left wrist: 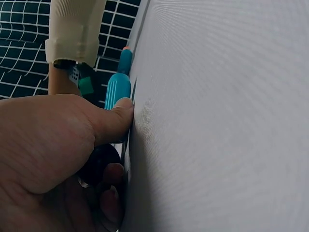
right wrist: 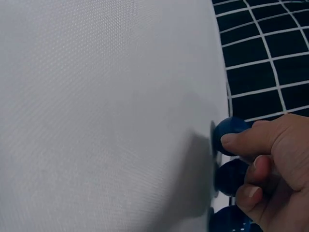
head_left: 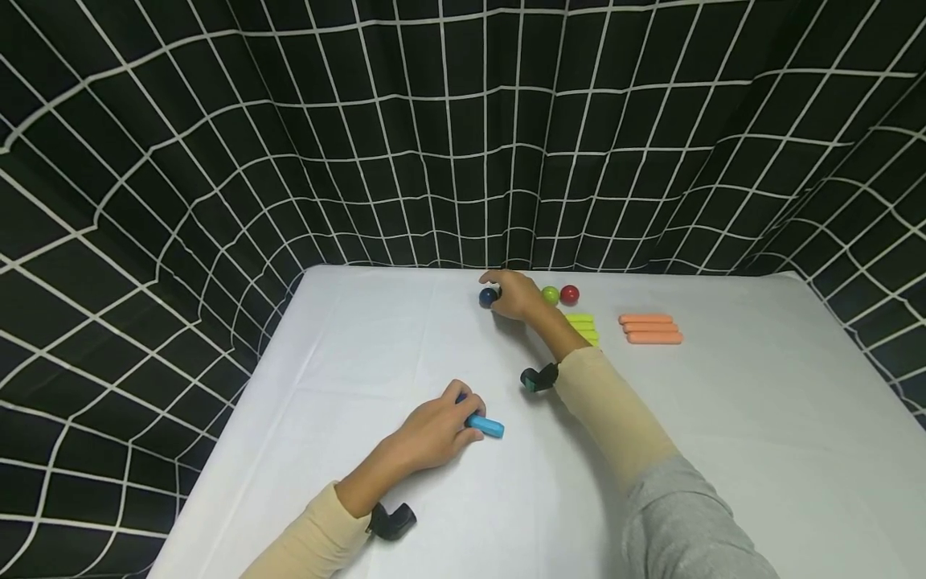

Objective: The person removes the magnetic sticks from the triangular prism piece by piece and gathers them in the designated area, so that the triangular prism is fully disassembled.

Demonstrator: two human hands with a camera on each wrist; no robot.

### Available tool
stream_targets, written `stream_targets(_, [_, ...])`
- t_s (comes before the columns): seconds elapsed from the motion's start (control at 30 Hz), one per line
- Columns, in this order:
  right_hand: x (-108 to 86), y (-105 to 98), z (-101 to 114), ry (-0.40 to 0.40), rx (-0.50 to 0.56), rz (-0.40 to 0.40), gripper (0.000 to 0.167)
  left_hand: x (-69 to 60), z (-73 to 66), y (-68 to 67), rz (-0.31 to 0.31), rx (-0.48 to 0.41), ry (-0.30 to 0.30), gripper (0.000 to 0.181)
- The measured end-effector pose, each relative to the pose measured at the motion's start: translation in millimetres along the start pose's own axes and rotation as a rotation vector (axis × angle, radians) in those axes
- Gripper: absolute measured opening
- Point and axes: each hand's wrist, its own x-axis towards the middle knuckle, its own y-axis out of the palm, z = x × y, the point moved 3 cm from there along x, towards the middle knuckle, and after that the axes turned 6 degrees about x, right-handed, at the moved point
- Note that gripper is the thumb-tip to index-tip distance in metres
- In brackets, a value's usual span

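Observation:
In the head view my left hand (head_left: 437, 430) holds a light-blue stick (head_left: 486, 426) low over the white table, thumb and fingers around it. A dark-blue piece (head_left: 460, 397) shows partly between those fingers. The left wrist view shows the stick's ribbed end (left wrist: 117, 89) beyond the thumb, and a dark rounded thing (left wrist: 99, 162) under the palm, too shaded to name. At the table's far edge my right hand (head_left: 515, 296) pinches a dark-blue ball (head_left: 488, 297). Two more blue balls, a middle one (right wrist: 231, 177) and a lower one (right wrist: 229, 220), sit beside its curled fingers.
Right of the right hand stand a green ball (head_left: 551, 295) and a red ball (head_left: 570, 294). Yellow-green sticks (head_left: 584, 328) lie partly behind the forearm. Three orange sticks (head_left: 651, 329) lie farther right. A black gridded curtain (head_left: 463, 145) surrounds the white table (head_left: 347, 346).

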Motion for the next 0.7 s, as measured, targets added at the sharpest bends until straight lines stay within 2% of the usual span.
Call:
stream_targets(0.13, [-13.7,-1.9,11.9,-0.041,0.03,-0.033,0.051,1.0,1.1,1.1,-0.001,-0.01,-0.001,0.021])
stream_targets(0.23, [-39.3,2.4,28.8,-0.103,0.075,-0.008,0.044,2.4,0.9,1.2,-0.005,-0.019,0.01,0.02])
stream_targets(0.3, [-62.1,8.5,39.3,-0.154,0.087,0.056,0.036,3.5,-0.3,0.3,-0.011,-0.024,0.022,0.02])
stream_targets(0.37, [-85.6,16.7,45.5,-0.196,0.091,0.152,0.023,4.5,-1.1,-0.4,-0.012,-0.034,0.029,0.02])
stream_targets(0.47, [-114.6,27.8,43.7,-0.262,0.11,0.296,0.003,4.0,-0.9,-0.5,-0.01,-0.05,0.023,0.02])
stream_targets(0.57, [-136.1,31.2,33.9,-0.284,0.175,0.379,0.007,2.2,1.0,0.7,-0.005,-0.07,0.008,0.021])
stream_targets(0.7, [-157.5,31.1,24.7,-0.264,0.248,0.398,0.008,0.8,3.2,1.6,-0.004,-0.075,0.002,0.024])
